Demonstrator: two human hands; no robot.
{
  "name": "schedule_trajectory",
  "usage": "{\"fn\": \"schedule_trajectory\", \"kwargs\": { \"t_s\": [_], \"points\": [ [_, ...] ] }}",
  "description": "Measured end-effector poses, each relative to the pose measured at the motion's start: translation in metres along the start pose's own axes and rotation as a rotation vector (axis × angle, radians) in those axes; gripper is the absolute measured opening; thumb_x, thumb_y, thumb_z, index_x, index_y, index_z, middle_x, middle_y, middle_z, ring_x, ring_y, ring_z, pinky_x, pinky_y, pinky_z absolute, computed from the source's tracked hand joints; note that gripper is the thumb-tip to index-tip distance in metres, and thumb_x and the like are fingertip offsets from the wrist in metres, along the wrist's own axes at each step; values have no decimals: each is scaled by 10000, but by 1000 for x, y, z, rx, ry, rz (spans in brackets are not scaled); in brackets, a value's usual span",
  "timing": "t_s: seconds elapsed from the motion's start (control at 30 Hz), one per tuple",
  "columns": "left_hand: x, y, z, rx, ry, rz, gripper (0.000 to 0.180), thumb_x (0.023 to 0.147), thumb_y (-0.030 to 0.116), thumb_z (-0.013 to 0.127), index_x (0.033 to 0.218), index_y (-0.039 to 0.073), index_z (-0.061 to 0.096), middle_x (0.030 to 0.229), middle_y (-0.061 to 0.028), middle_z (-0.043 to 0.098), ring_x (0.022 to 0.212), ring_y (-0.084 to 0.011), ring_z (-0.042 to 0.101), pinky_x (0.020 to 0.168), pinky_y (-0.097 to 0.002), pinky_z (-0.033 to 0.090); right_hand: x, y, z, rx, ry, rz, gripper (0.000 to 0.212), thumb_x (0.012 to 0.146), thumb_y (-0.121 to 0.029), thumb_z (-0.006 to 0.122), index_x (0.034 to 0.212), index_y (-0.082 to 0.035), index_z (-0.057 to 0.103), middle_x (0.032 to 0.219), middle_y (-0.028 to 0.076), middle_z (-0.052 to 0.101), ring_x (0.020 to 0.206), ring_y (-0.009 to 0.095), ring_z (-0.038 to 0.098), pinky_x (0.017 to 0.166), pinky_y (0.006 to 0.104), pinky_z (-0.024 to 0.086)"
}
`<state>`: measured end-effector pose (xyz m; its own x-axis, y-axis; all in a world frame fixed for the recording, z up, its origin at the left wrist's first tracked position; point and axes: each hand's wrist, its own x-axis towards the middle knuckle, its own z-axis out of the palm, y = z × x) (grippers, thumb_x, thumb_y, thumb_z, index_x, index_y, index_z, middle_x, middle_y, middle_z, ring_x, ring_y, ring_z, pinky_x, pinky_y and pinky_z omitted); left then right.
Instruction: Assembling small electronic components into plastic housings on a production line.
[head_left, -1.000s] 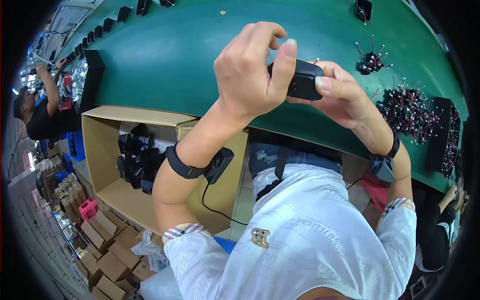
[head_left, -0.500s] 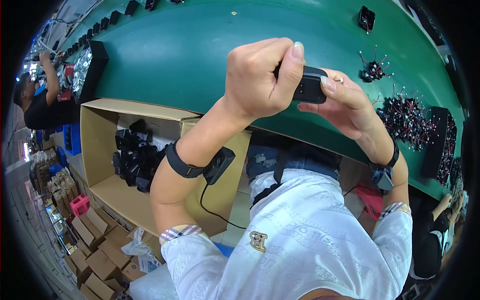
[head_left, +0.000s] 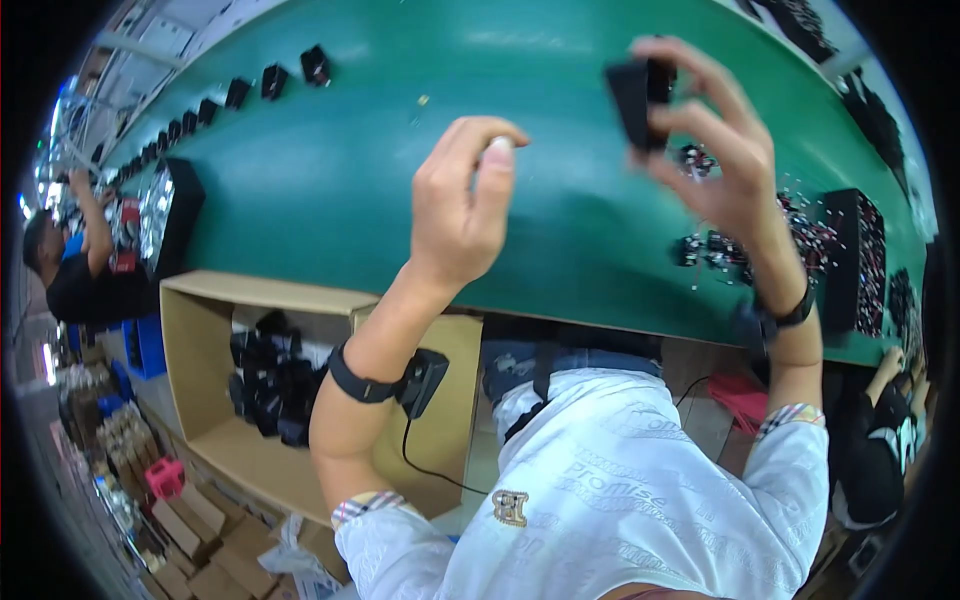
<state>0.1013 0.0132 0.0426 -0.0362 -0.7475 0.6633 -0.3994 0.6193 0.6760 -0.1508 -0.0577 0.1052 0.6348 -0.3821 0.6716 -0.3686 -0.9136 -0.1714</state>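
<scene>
Up over the far right of the green table (head_left: 380, 200), my right hand (head_left: 725, 150) grips a black plastic housing that is wide at one end and tapers (head_left: 630, 100); both are smeared by motion. My left hand (head_left: 455, 205) hangs over the middle of the table, apart from the housing. Its fingers are curled and the thumb lies against the index finger; whether anything is inside them is hidden. Below the right hand lies a loose pile of small black parts with red and black wires (head_left: 720, 255), partly covered by the wrist.
A black tray of wired parts (head_left: 852, 262) stands at right. Black housings (head_left: 274, 82) line the table's far left edge. An open carton (head_left: 270, 290) with black parts (head_left: 270, 390) sits at left. A co-worker (head_left: 85, 260) works at far left; another person (head_left: 870, 440) sits at right.
My hands, together on the black housing before, have parted. The right has carried the housing up and away to the right, while the left has dropped back leftward. The view has shifted.
</scene>
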Motion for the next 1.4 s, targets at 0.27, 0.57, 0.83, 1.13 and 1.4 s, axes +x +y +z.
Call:
{"fn": "schedule_trajectory", "kwargs": {
  "t_s": [0.27,0.57,0.83,1.13,1.4],
  "points": [
    [1,6,12,85,-143,-196,116,935,113,588,970,12,635,957,-118,638,799,-226,635,667,-326,513,-56,226,-34,-351,-410,418,286,736,-177,844,845,-20,632,1371,134,570,1145,354,593,962,418,493],
    [-5,0,8,142,-203,-234,87,925,98,608,953,19,631,978,-97,639,812,-217,644,673,-333,516,-69,218,-12,-316,-558,504,325,730,-258,851,893,-33,683,1364,136,561,1216,341,545,990,428,493],
    [-3,5,7,153,-209,-232,71,914,71,612,931,13,650,998,-99,648,797,-204,650,665,-305,521,-78,225,-4,-306,-531,506,350,756,-295,839,933,-42,675,1373,151,555,1201,357,559,993,438,483],
    [-43,16,-113,266,-113,-423,133,996,103,566,1047,14,651,1106,-54,648,943,-118,621,753,-243,488,-86,237,8,-255,-448,513,371,772,-329,812,952,-42,660,1359,139,576,1143,359,603,966,437,498],
    [-186,33,-270,606,309,-600,130,1020,154,567,1014,40,628,825,-5,598,693,-60,530,589,-190,406,-77,238,13,-197,-429,437,355,761,-286,830,955,-55,642,1370,138,564,1148,361,599,966,440,492]
  ]
}}
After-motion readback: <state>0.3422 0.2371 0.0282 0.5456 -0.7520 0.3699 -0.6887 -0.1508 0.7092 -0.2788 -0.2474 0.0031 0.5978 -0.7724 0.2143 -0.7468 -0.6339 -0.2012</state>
